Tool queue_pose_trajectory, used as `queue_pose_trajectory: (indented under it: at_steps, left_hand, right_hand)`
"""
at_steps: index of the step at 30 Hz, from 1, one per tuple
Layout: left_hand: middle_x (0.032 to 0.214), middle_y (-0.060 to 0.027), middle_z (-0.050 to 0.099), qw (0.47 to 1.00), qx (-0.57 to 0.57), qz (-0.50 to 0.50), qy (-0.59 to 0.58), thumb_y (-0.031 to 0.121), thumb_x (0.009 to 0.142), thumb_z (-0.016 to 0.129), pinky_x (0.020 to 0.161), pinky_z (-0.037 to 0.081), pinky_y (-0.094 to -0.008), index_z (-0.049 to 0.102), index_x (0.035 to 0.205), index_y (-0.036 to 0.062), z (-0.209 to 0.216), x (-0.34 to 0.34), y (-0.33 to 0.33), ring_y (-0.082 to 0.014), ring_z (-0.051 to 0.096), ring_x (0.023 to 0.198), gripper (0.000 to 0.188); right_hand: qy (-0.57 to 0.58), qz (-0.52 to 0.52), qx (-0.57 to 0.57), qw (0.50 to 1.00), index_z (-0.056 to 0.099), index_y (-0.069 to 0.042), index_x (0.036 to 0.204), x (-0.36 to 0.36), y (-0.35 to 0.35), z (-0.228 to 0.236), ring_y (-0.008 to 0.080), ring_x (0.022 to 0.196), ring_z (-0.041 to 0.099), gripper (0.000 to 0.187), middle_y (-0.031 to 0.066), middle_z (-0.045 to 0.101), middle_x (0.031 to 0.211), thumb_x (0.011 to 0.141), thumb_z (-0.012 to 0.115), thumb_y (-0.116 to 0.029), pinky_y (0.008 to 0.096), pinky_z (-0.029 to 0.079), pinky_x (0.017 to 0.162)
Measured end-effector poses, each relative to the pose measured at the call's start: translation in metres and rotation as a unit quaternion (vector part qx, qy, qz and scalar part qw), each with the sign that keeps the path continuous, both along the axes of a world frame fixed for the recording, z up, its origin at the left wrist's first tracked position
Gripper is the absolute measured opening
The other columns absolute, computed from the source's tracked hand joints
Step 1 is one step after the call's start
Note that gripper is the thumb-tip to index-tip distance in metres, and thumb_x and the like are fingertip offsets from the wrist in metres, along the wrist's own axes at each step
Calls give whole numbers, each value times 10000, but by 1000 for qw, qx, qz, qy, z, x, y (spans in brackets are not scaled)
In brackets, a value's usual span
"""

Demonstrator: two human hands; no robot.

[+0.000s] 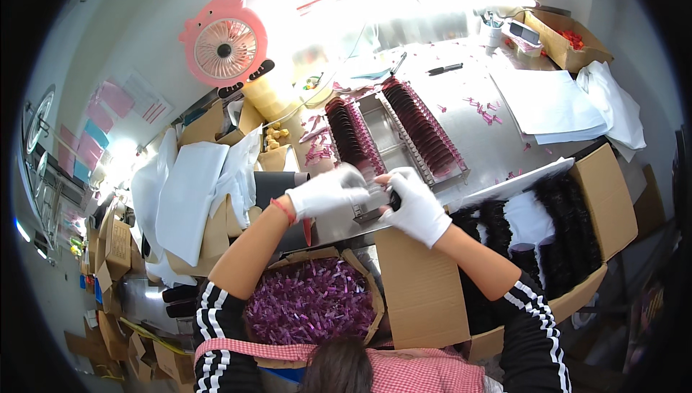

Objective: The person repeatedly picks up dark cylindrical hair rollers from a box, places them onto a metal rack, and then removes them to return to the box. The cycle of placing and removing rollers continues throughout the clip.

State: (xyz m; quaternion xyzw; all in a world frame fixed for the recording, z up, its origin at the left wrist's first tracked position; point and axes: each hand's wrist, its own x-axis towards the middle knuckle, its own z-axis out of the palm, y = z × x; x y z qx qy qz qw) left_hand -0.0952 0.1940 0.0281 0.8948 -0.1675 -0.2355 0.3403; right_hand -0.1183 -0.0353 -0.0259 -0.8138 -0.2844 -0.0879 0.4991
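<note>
My left hand [333,191], in a white glove, is closed with its fingertips near those of my right hand; what is in them, if anything, is blurred. My right hand [417,209], in a white glove with bare fingertips, is closed on a small dark piece [395,200]. Just beyond both hands stands a metal rack [381,137] with two rows of thin, dark, glossy pieces upright in it: the left row [346,133] and the longer right row [420,126]. Purple clips or strips line the rows' edges.
Nearer me, a carton [377,305] is full of shiny purple strips. An open box [425,288] at right holds black bundles. White sheets [555,101] lie at the back right, white bags [189,191] at left. A pink fan [225,43] stands at the back left.
</note>
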Motion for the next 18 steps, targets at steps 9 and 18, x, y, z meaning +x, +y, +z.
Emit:
queue_pose_trajectory:
  at_steps: [9,18]
  left_hand:
    - [1243,-327,573,963,195,113,-147,521,706,786,953,493,-412,468,1277,-114,-33,91,13,-393,608,1143,912]
    - [838,-250,658,945,46,322,12,165,835,638,686,516,-474,493,1144,2,-73,106,-33,-328,653,698,378]
  right_hand:
    - [-78,52,-96,991,663,-99,1004,52,-18,-29,281,880,670,358,75,633,1054,687,815,-167,360,558,785]
    - [-59,88,-22,994,681,-111,1033,59,-14,-35,282,927,658,377,89,640,1028,685,811,-181,367,544,845]
